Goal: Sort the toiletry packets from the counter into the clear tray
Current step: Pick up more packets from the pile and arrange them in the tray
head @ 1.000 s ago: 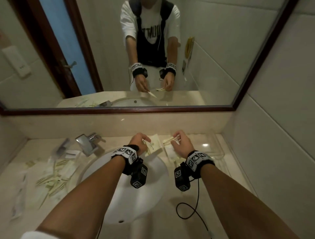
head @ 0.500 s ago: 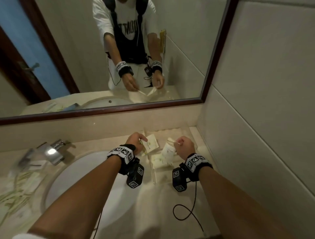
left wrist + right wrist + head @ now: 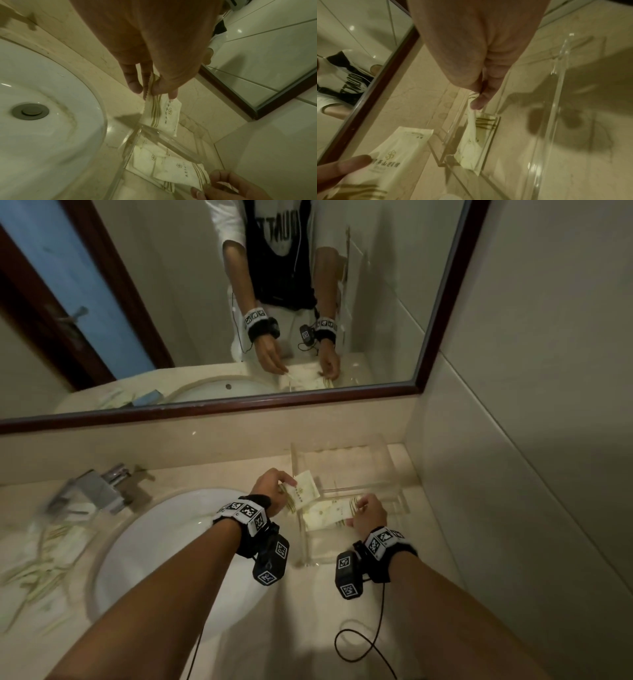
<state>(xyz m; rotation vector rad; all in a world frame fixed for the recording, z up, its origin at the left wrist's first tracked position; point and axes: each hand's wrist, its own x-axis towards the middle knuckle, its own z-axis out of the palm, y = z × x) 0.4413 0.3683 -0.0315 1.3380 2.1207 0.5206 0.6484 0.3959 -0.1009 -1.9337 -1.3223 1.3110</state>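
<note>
A clear tray (image 3: 394,467) with dividers stands on the counter right of the sink. My left hand (image 3: 274,486) pinches a white packet with gold stripes (image 3: 303,491) by its end, hanging just over the tray's left wall (image 3: 130,150). This packet (image 3: 163,115) dangles from my fingers (image 3: 133,82). My right hand (image 3: 368,513) pinches another striped packet (image 3: 329,513) low inside a front compartment of the tray. In the right wrist view that packet (image 3: 471,138) hangs from my fingertips (image 3: 479,102) between clear walls. Another packet (image 3: 145,158) lies in the tray beneath.
A pile of packets (image 3: 44,553) lies blurred on the counter left of the white sink (image 3: 164,549). A chrome tap (image 3: 96,489) stands behind the sink. The mirror (image 3: 239,302) and the tiled right wall (image 3: 531,440) close in the tray's corner.
The view swung right toward the tray. My right hand lowered its packet into a front compartment. My left hand carried its packet right to the tray's left wall.
</note>
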